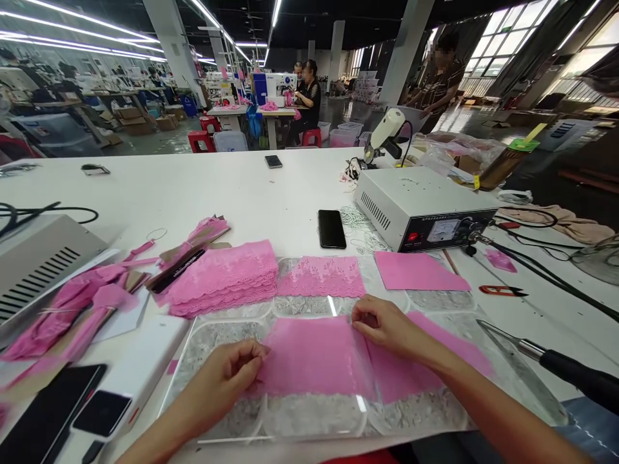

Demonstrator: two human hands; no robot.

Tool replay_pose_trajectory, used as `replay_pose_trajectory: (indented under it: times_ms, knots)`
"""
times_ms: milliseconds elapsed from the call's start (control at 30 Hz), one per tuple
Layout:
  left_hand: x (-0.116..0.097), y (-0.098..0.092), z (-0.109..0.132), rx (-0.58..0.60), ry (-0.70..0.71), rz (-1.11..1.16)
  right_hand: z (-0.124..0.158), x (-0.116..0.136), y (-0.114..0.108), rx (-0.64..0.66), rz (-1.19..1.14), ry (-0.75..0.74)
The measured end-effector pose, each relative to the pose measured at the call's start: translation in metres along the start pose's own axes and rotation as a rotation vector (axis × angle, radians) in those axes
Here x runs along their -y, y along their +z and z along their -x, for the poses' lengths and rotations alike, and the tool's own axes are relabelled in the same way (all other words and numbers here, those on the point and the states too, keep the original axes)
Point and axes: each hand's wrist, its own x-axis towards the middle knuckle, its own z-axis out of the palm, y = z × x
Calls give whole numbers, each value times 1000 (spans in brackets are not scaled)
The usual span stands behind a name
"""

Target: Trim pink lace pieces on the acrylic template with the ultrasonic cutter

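My left hand (227,374) pinches the left edge of a flat pink fabric piece (314,357) lying on a clear plastic mat (309,419). At the top right corner of that same piece, my right hand (387,325) presses with its fingers curled on the fabric. A second pink piece (416,374) lies under my right forearm. Behind them sit a stack of pink lace (222,277), a single lace piece (322,277) and a plain pink panel (418,270).
A white control box (420,206) stands at the back right, a black phone (331,228) beside it. A metal-tipped hand tool (541,357) lies at right, red snips (500,290) near it. Pink scraps, a grey box (39,258) and phones crowd the left. People work at distant tables.
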Motion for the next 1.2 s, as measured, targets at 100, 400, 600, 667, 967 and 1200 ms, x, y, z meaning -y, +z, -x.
replay_pose_trajectory:
  times_ms: [100, 400, 600, 667, 967, 1200]
  knots:
    - [3, -3, 4, -68, 28, -147, -4, 6, -2, 4, 3, -8]
    - [22, -11, 12, -178, 101, -370, -21, 32, -2, 57, 43, 10]
    - [23, -14, 15, -156, 19, -298, -21, 40, -11, 120, 17, 38]
    - [22, -11, 15, -203, 17, -286, -27, 38, -8, 145, 11, 39]
    - [26, -10, 11, -210, 10, -323, 10, 38, -4, 3, 128, -44]
    - [27, -15, 6, -157, -14, -273, 64, 14, 29, -39, 283, -203]
